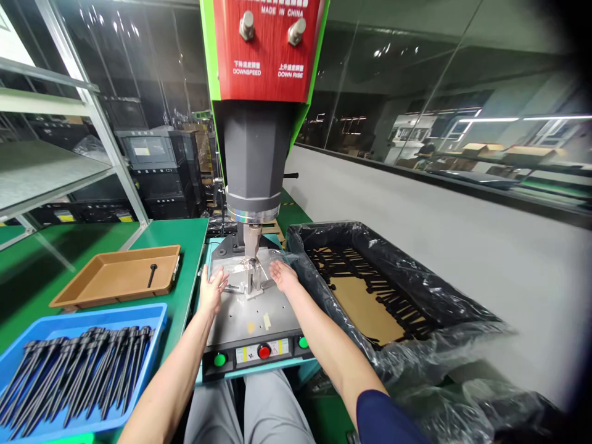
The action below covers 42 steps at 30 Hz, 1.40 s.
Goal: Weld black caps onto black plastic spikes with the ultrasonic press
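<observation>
Our left hand (213, 291) and right hand (283, 276) spread wide, seemingly empty, either side of the fixture (250, 284), presumably clearing the horn (252, 239); a dark part (253, 262) apparently sits beneath it.

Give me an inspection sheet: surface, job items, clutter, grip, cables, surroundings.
Surface: metal plate with holes and tape.
Job items: long black parts in the blue tray, one black part in the brown tray, dark pieces in the lined bin.
Clutter: loose plastic by the bin.
Grip: left hand and right hand open, either side of the fixture, nothing held.
Cables: nothing clearly seen.
Surroundings: machine head, rack left, crates behind, glazed wall right.
</observation>
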Tool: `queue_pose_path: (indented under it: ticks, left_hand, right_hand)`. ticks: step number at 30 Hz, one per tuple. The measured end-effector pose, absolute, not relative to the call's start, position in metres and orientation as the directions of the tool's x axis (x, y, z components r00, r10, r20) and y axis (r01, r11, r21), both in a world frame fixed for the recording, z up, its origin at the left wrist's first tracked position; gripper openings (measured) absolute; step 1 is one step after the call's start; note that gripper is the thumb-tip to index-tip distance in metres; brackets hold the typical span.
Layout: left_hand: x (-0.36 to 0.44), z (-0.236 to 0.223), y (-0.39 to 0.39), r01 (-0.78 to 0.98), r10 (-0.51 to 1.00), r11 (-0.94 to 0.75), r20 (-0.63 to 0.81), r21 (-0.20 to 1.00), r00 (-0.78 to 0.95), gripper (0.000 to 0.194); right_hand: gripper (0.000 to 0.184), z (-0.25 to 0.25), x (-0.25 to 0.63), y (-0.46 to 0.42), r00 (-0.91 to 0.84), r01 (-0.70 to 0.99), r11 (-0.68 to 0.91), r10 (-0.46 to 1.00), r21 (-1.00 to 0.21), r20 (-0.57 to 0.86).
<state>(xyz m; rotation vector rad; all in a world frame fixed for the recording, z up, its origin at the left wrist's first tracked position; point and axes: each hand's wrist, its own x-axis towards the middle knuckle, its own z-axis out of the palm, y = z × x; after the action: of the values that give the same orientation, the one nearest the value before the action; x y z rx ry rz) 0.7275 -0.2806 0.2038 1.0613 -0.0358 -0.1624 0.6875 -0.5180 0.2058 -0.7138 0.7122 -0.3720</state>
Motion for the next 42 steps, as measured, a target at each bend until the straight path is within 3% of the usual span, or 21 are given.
queue_pose_path:
  ticks: [20,34,38,42]
  left_hand:
    - [0.740,0.210,-0.283,0.067,-0.123,0.437,-0.014,0.897,0.992,0.091]
    - [0.740,0.204,-0.274,0.119,-0.182,0.402,-0.048,0.908,0.982,0.089]
    - [0.736,0.204,-0.272,0.133,-0.181,0.383,-0.067,0.914,0.981,0.080]
    - [0.738,0.202,-0.272,0.132,-0.172,0.371,-0.072,0.919,0.982,0.057]
  right_hand:
    - [0.010,0.201,0.696,-0.519,0.696,0.050,0.714,-0.526,-0.699,-0.488]
    - [0.016,0.199,0.685,-0.524,0.710,0.023,0.746,-0.481,-0.666,-0.515]
    - [0.014,0.199,0.687,-0.526,0.708,0.032,0.753,-0.481,-0.658,-0.517]
    - [0.012,0.198,0.692,-0.527,0.702,0.037,0.756,-0.485,-0.653,-0.521]
